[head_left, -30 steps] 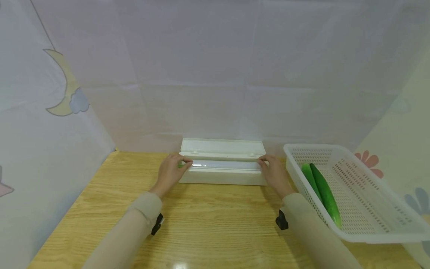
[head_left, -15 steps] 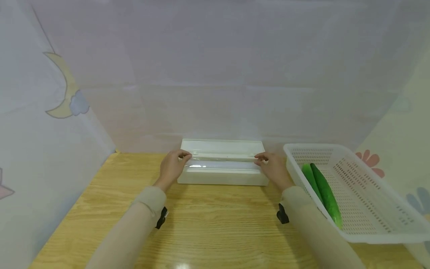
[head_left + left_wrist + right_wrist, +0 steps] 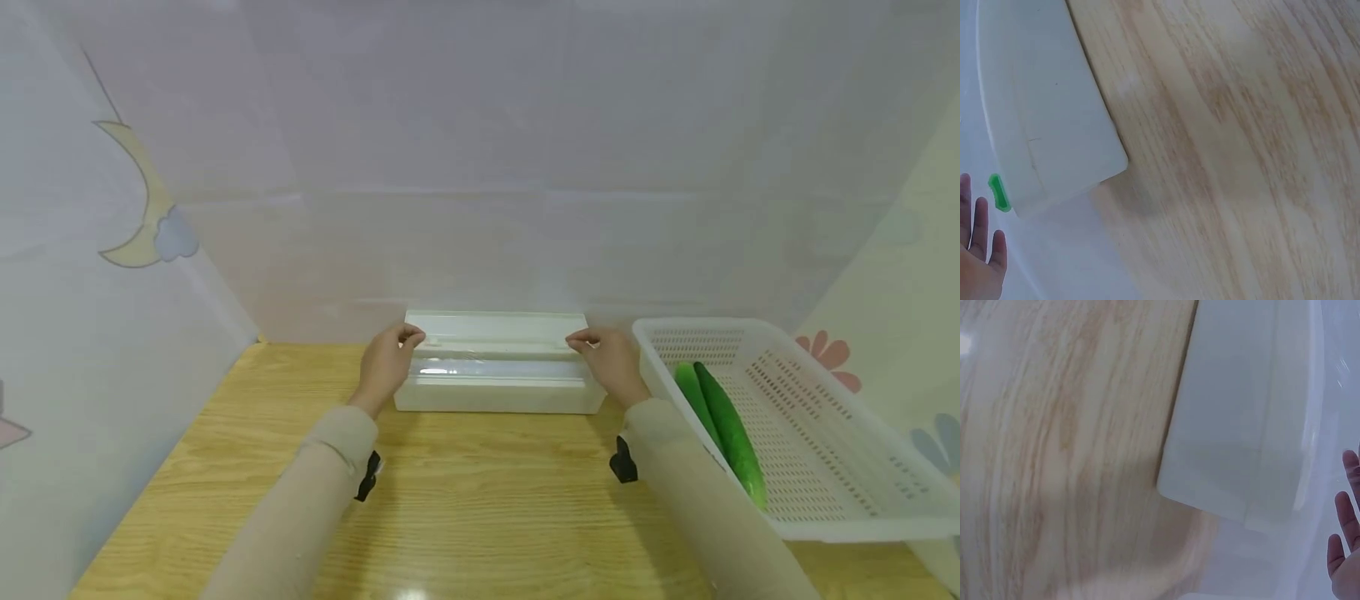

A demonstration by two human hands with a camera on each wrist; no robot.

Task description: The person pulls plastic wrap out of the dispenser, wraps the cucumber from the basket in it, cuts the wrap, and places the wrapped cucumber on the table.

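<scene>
A long white cling film dispenser (image 3: 498, 397) stands at the back of the wooden table, its lid (image 3: 495, 323) raised against the wall. Clear, shiny cling film (image 3: 457, 363) stretches across its opening. At the left end, my left hand (image 3: 384, 364) pinches the film between thumb and forefinger. My right hand (image 3: 613, 364) pinches it likewise at the right end. Both hands are above the opening, in front of the lid. A green piece (image 3: 999, 192) shows at the dispenser's end in the left wrist view. Only outer fingers (image 3: 980, 228) of the left hand show there; the pinch is hidden.
A white perforated plastic basket (image 3: 847, 530) stands to the right, close to my right forearm. Two green cucumbers (image 3: 727, 429) lie along its left side. Behind the dispenser hangs a pale wall covering (image 3: 465, 167). The table (image 3: 480, 500) stretches in front.
Both hands have risen and moved back from the dispenser's opening towards the lid, drawing the film with them. The dispenser, basket and cucumbers stay in place.
</scene>
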